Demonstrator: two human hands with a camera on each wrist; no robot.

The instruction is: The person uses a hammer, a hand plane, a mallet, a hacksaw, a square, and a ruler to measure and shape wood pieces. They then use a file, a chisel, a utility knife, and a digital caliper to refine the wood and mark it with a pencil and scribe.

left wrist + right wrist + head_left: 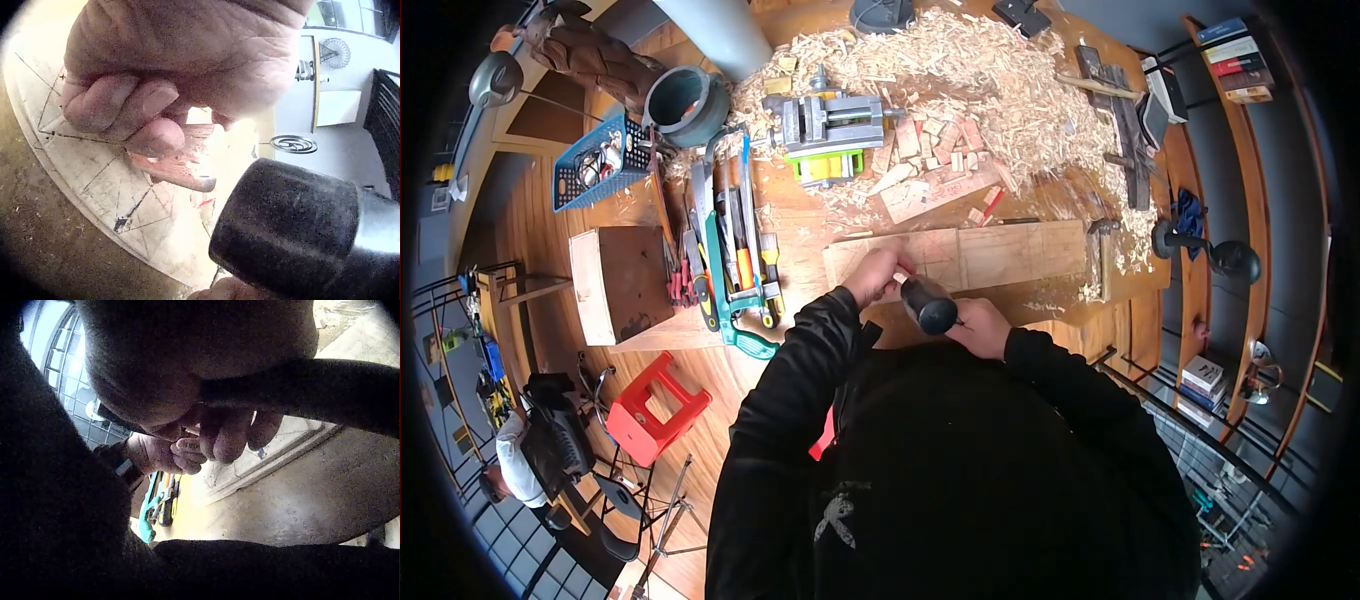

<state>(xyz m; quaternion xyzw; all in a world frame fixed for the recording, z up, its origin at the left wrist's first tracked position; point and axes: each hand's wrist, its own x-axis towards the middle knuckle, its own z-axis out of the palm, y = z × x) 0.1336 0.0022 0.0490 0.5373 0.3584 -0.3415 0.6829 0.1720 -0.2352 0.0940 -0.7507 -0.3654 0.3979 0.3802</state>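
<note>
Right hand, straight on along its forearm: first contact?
Likely the left hand or the reddish wooden piece it grips, with the mallet in the right hand leading; depth between them is unclear.

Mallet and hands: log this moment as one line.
left hand: grips wooden piece above marked board | right hand: holds mallet | mallet head: near wooden piece, visible gap

Black mallet (928,304), pale dark-lined board (1022,252)
</note>
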